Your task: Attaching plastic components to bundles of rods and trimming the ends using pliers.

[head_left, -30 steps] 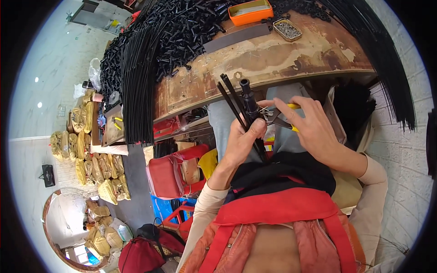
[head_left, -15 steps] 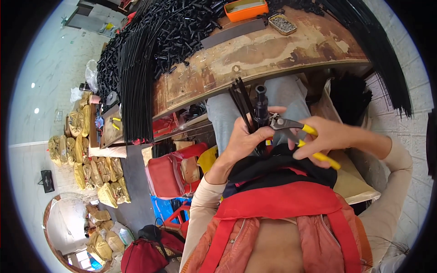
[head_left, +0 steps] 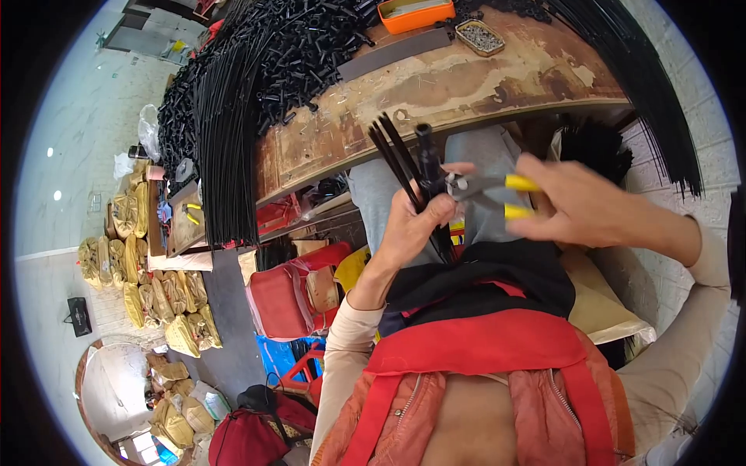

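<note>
My left hand (head_left: 408,237) is closed around a black tubular fitting (head_left: 427,155), which stands nearly upright over my lap. Several thin black rods (head_left: 396,155) pass through the same grip, tilted to the left beside the fitting. My right hand (head_left: 575,203), smeared a little by motion, grips yellow-handled pliers (head_left: 482,186). The pliers' handles are spread, and their jaws meet a small metal piece (head_left: 458,185) at the fitting's side, by my left thumb. Whether the jaws bite on that piece I cannot tell.
Beyond my knees is a worn wooden table (head_left: 420,97) bearing heaped black fittings (head_left: 311,74), a grey bar (head_left: 396,54), an orange box (head_left: 418,17) and a tray of metal bits (head_left: 479,37). Rod bundles (head_left: 227,147) overhang it. Yellow-wrapped packages (head_left: 136,221) stand at left.
Both hands have shifted: the left slightly leftward and up with the fitting and rods, the right up. The pliers have turned more level, and their handles are spread wider.
</note>
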Tool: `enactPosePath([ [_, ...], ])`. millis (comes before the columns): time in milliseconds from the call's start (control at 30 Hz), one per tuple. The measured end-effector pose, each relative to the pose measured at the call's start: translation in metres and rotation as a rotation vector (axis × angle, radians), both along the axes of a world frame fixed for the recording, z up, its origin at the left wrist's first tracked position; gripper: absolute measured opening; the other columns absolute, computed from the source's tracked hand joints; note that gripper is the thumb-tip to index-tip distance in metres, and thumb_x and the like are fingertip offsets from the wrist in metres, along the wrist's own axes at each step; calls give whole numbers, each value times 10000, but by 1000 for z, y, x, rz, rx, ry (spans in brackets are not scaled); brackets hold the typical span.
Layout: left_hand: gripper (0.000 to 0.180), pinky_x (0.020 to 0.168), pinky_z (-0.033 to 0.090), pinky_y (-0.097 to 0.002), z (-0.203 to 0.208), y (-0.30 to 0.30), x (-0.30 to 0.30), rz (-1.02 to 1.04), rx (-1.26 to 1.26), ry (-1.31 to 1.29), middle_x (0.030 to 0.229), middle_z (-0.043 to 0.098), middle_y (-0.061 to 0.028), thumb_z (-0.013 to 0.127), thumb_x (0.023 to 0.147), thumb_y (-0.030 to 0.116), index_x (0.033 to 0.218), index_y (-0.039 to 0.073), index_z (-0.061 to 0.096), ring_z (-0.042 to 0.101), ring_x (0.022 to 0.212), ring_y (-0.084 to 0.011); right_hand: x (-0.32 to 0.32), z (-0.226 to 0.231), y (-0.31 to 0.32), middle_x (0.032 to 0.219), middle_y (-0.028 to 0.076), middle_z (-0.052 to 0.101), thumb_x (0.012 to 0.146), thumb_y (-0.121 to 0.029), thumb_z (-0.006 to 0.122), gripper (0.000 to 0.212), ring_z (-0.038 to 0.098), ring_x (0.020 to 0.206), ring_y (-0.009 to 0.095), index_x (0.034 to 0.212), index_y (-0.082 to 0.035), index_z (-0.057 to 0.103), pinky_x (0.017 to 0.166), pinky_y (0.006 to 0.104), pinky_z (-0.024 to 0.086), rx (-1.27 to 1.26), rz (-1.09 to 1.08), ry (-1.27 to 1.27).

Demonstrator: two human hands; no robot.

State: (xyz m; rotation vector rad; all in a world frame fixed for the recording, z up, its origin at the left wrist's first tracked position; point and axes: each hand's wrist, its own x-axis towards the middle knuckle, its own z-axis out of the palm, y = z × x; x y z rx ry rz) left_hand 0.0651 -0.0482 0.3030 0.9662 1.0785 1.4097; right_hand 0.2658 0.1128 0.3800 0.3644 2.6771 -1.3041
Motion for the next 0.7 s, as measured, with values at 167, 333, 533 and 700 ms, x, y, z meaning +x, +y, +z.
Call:
enactPosePath([
  [167, 468, 592, 307, -203, -2, -1, -4, 61, 8, -33, 711, 410, 72, 604, 952, 222, 1333, -29, 496, 365, 645, -41, -4, 11, 4, 755, 110, 600, 913, -219, 605, 316, 606, 625, 381, 1061, 24, 468, 570, 392, 479, 439, 140, 149],
  [333, 499, 591, 306, -206, -2, -2, -3, -21, 19, -73, 730, 408, 62, 607, 956, 278, 1327, -35, 490, 366, 659, -41, -12, 13, -1, 673, 171, 587, 817, -222, 688, 402, 629, 623, 342, 1060, -8, 449, 567, 355, 486, -717, -111, -557],
  [533, 420, 596, 329, -212, 2, -3, 2, 149, 44, -1, 733, 429, 46, 589, 969, 268, 1260, -25, 511, 387, 667, -54, -5, -24, -6, 698, 172, 590, 845, -293, 666, 381, 608, 622, 350, 1024, 17, 534, 587, 400, 483, 446, -117, 456],
  [700, 257, 619, 376, -231, -7, -6, -7, 7, 74, -23, 753, 471, 21, 564, 982, 247, 1068, 8, 520, 422, 678, -69, -18, 10, 11, 621, 82, 552, 974, -391, 482, 438, 495, 467, 137, 863, 19, 587, 448, 278, 386, -914, -127, -603],
])
